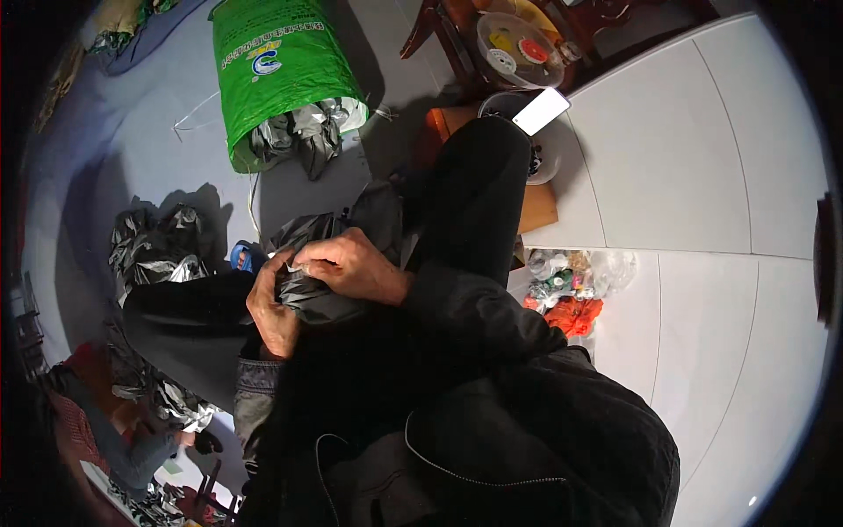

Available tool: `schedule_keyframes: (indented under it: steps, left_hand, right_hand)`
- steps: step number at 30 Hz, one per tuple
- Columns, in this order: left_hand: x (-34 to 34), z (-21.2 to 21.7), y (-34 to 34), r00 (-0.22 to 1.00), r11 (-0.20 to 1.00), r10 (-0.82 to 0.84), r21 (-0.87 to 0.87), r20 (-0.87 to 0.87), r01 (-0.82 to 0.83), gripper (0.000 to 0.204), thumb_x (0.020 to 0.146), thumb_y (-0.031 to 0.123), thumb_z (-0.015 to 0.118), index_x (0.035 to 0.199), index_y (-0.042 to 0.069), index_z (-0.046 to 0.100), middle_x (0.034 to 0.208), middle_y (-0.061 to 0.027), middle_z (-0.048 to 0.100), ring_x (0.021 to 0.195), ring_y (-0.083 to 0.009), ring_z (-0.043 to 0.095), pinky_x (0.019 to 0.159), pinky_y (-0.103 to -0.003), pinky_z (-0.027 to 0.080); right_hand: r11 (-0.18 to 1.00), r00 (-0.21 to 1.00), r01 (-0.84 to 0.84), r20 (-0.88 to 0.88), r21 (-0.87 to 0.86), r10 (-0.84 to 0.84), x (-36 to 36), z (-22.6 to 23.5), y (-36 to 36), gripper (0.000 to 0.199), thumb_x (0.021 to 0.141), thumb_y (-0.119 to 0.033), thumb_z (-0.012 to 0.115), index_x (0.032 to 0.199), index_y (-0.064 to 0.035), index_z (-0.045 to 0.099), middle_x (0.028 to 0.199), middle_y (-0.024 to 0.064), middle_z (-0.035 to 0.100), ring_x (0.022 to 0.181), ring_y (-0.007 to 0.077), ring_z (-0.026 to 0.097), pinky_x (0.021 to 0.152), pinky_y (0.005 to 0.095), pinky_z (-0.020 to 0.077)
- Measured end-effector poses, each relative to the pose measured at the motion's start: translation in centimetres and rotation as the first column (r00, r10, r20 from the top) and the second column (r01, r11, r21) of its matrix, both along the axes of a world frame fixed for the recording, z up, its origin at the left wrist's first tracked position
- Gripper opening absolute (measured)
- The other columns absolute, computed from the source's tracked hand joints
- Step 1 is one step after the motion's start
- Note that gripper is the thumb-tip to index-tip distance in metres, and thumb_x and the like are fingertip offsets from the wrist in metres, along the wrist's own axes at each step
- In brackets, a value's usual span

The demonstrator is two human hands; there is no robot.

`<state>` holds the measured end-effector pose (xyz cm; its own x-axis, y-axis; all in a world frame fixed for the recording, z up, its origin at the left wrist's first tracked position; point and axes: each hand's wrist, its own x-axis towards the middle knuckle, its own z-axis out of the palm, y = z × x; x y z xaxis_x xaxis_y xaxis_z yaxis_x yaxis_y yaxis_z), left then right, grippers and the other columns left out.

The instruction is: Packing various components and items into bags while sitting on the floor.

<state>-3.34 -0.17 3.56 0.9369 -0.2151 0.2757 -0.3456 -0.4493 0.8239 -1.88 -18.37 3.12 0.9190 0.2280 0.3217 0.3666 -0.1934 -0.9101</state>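
Observation:
A crumpled black plastic bag [320, 303] lies on my lap between my legs. My left hand [274, 307] is closed at its left side, thumb and fingers gripping the gathered plastic. From the right, my right hand [358, 266] pinches at the same spot, its fingertips almost touching those of the left. A small pale bit shows between the fingertips, too small to name. More dark plastic rises beyond my hands, close to my right leg.
Ahead, a green woven sack [281, 83] lies with black bags in its mouth. More black bags [167, 241] lie at left. A white phone-like slab [541, 111] is near my right knee, by a tub [549, 154]. A red bag [572, 316] is at right. Another person [140, 452] is lower left.

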Motion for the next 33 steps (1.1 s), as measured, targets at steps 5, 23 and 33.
schedule_keyframes:
  steps: [5,23,33]
  left_hand:
    - [0.2,-0.3,-0.1,0.985,0.997,-0.026,-0.078,-0.173,0.013,0.042,0.074,-0.012,0.049,0.114,-0.002,0.061,0.102,-0.0145,0.068,0.095,-0.0261,0.066,0.087,-0.033,0.051]
    - [0.2,-1.1,0.1,0.985,0.999,0.051,0.006,-0.165,-0.050,0.037,0.070,-0.016,0.042,0.097,-0.003,0.062,0.087,-0.0122,0.066,0.085,-0.0205,0.065,0.082,-0.030,0.050]
    - [0.3,-1.5,0.1,0.984,0.996,0.081,0.043,-0.159,-0.075,0.033,0.071,-0.011,0.043,0.095,-0.003,0.064,0.087,-0.0168,0.067,0.084,-0.0271,0.066,0.082,-0.033,0.051]
  right_hand:
    - [0.999,0.999,-0.043,-0.033,-0.002,0.042,0.1,-0.8,-0.1,0.016,0.085,-0.011,0.058,0.092,-0.0007,0.068,0.085,0.0193,0.068,0.079,0.0351,0.068,0.068,0.0390,0.0531]
    - [0.993,0.999,0.011,0.044,-0.114,-0.006,0.0,-1.7,0.4,0.018,0.088,-0.016,0.053,0.089,-0.0017,0.064,0.080,0.0178,0.065,0.073,0.0385,0.064,0.067,0.0467,0.0504]
    - [0.990,1.000,-0.003,-0.016,-0.141,0.001,0.2,-1.7,0.4,0.016,0.087,-0.015,0.051,0.086,-0.0024,0.061,0.079,0.0181,0.064,0.071,0.0394,0.063,0.065,0.0487,0.0491]
